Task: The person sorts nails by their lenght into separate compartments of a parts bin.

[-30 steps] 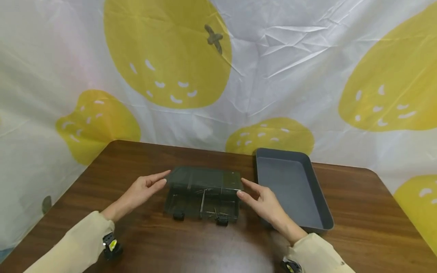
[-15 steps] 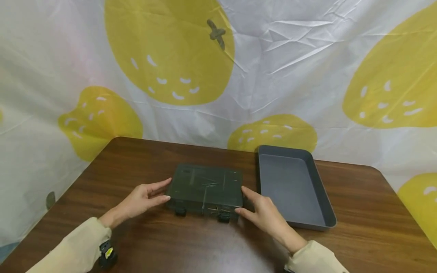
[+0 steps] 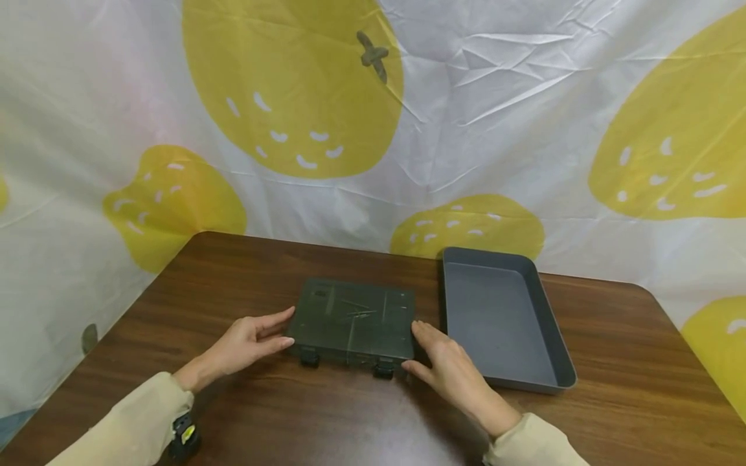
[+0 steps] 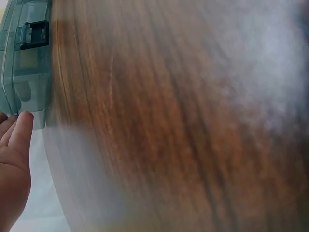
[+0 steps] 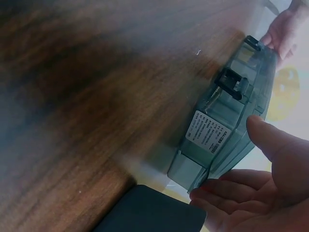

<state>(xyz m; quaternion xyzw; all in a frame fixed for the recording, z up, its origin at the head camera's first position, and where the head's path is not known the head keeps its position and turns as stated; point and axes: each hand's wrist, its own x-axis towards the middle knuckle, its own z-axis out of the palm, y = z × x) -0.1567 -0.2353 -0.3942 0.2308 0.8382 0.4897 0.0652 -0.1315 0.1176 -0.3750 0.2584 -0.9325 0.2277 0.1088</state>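
Observation:
A dark green, see-through compartment box (image 3: 352, 317) lies on the table with its lid down. Thin straight pieces (image 3: 358, 313) show through the lid. Two black latches (image 3: 383, 367) stick out along the front side, and a white label (image 5: 208, 132) is on that side in the right wrist view. At the box's left side my left hand (image 3: 247, 343) has its fingertips and thumb, fingers nearly straight. On the opposite side, my right hand (image 3: 451, 369) lays its extended fingers along the edge, thumb by the front right corner.
A grey rectangular tray (image 3: 501, 323) stands just right of the box, close behind my right hand. The brown wooden table (image 3: 233, 278) ends at a hanging cloth (image 3: 326, 213) with yellow fruit prints.
The box's lid, raised a second ago, has come down flat, both hands lowering with it. Since half a second ago the front gap has closed, and the hands sit at the sides.

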